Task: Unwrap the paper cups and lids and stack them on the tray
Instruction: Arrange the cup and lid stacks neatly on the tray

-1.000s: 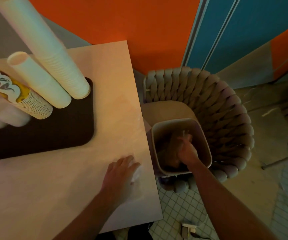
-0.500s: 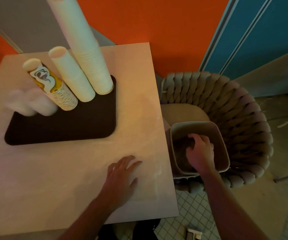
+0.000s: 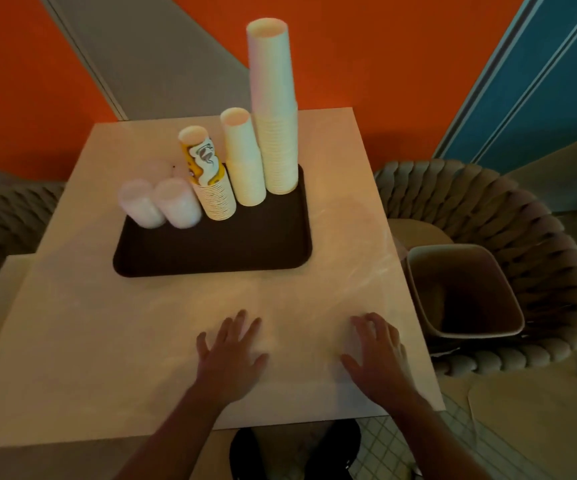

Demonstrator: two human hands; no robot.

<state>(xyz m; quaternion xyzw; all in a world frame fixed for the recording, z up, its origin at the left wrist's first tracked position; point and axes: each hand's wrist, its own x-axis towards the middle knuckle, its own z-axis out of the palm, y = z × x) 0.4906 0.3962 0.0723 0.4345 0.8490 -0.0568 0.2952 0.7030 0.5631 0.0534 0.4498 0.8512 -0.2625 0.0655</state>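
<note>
Both hands flat, fingers spread, empty on table: left hand, right hand. Upright cup stacks on tray straight ahead, left hand nearer.

a pale square table is filling the middle of the view. a beige open-topped bin is standing just beside the table's right edge, sitting on the seat of a woven rope chair. a second woven chair is showing at the table's left. an orange wall is rising behind the table, with a blue panel to the table's far right.
</note>
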